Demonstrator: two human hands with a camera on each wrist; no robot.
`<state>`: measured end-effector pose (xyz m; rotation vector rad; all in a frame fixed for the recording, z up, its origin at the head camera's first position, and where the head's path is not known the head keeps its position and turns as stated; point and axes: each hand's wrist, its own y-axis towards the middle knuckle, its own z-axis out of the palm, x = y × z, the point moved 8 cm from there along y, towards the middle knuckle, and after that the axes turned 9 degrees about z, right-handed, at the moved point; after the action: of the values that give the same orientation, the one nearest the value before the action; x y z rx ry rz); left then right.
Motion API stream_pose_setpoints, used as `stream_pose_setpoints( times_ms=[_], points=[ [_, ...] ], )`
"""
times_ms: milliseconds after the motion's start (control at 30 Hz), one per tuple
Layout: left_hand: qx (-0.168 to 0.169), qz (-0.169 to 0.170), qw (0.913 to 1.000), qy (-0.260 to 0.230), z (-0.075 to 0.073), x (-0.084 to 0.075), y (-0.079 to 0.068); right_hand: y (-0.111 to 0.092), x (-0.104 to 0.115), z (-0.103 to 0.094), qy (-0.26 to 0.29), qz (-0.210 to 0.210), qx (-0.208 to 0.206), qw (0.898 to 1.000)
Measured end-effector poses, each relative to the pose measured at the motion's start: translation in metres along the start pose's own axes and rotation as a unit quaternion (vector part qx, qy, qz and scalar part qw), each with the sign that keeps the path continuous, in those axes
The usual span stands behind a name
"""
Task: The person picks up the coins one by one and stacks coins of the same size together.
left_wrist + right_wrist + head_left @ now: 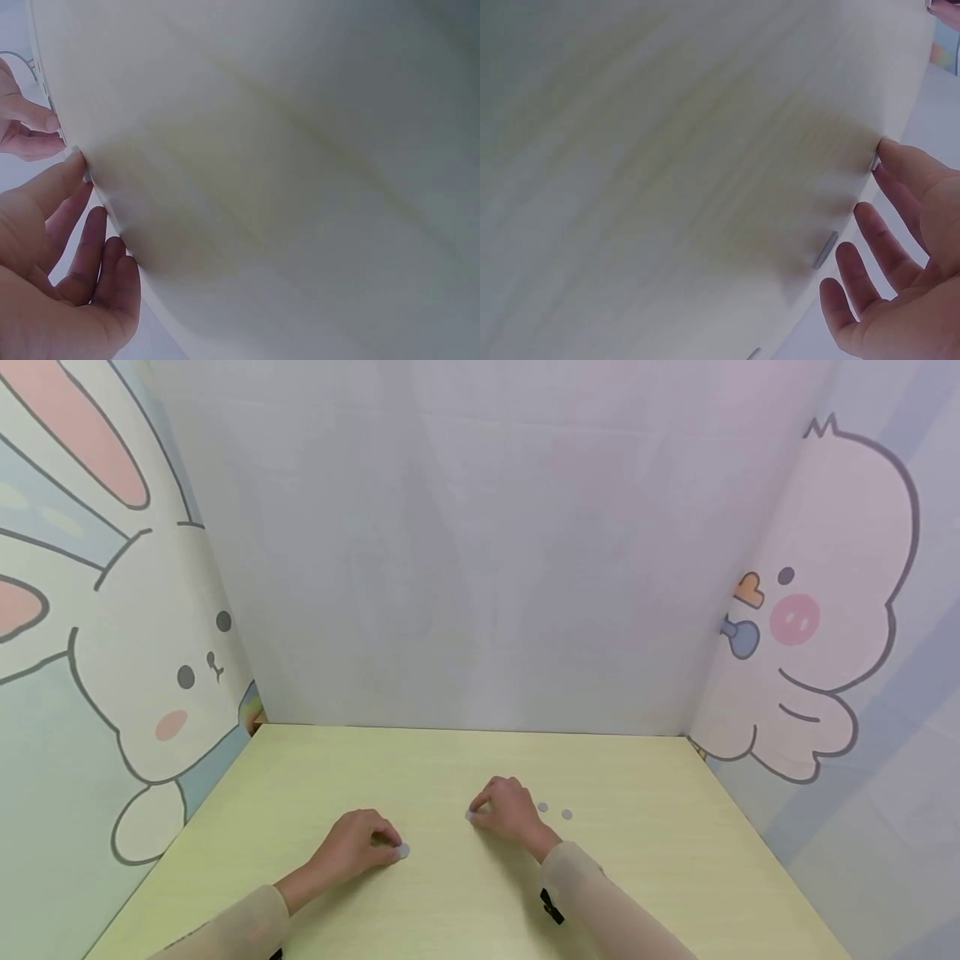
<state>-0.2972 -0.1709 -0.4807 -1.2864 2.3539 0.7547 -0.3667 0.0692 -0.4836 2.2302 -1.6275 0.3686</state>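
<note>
Left hand pinches a grey disc at the tabletop; right hand pinches a second disc, farther and right. Two loose discs lie just right of right hand, well apart from left.

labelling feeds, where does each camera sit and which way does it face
Head: worn on the head, facing forward and down at the table; both sleeves, left hand, right hand show.
Left wrist: worn there, facing table and left hand; right hand partly shows.
Right wrist: worn there, facing table and right hand; a bit of left hand shows.
Shared: head and right wrist both show the two loose discs.
</note>
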Motion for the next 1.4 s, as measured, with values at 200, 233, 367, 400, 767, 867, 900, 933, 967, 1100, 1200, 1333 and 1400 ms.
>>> stream_pose_setpoints(
  times_ms=[200,233,367,400,767,867,900,933,967,1100,1200,1333,1400],
  points=[
    [0.001,0.000,1.0000,-0.002,0.000,0.001,-0.001,-0.004,0.004,0.001,-0.024,-0.006,-0.005,1.000],
    [0.001,0.001,1.0000,-0.002,0.000,0.001,-0.001,-0.004,0.004,0.001,-0.027,-0.007,-0.008,1.000],
    [0.000,0.004,1.0000,-0.004,0.000,0.000,0.000,-0.007,0.005,-0.001,-0.028,-0.005,-0.018,0.999],
    [0.000,0.005,1.0000,-0.004,0.000,0.000,0.000,-0.008,0.006,-0.001,-0.027,-0.003,-0.018,0.999],
    [0.001,0.003,1.0000,0.001,0.002,0.002,0.000,-0.021,0.011,-0.002,-0.034,0.002,-0.017,0.999],
    [0.001,0.002,1.0000,0.001,0.002,0.003,0.000,-0.024,0.012,-0.002,-0.033,0.001,-0.016,0.999],
    [0.001,0.002,1.0000,0.001,0.002,0.003,0.000,-0.026,0.012,-0.002,-0.033,0.001,-0.017,0.999],
    [0.001,0.002,1.0000,0.001,0.002,0.003,0.000,-0.027,0.013,-0.003,-0.032,0.000,-0.018,0.999],
    [0.001,0.002,1.0000,0.001,0.002,0.003,0.000,-0.027,0.013,-0.003,-0.030,-0.001,-0.018,0.999],
    [-0.001,0.003,1.0000,0.000,0.002,0.003,0.000,-0.031,0.014,-0.004,-0.028,-0.003,-0.021,0.999],
    [-0.001,0.003,1.0000,0.000,0.002,0.003,0.000,-0.034,0.013,-0.004,-0.029,-0.006,-0.022,0.999],
    [-0.001,0.004,1.0000,0.001,0.001,0.003,0.000,-0.036,0.012,-0.003,-0.035,-0.014,-0.025,0.999],
    [-0.001,0.004,1.0000,0.000,0.001,0.003,0.000,-0.037,0.012,-0.003,-0.036,-0.017,-0.026,0.999]
  ],
)
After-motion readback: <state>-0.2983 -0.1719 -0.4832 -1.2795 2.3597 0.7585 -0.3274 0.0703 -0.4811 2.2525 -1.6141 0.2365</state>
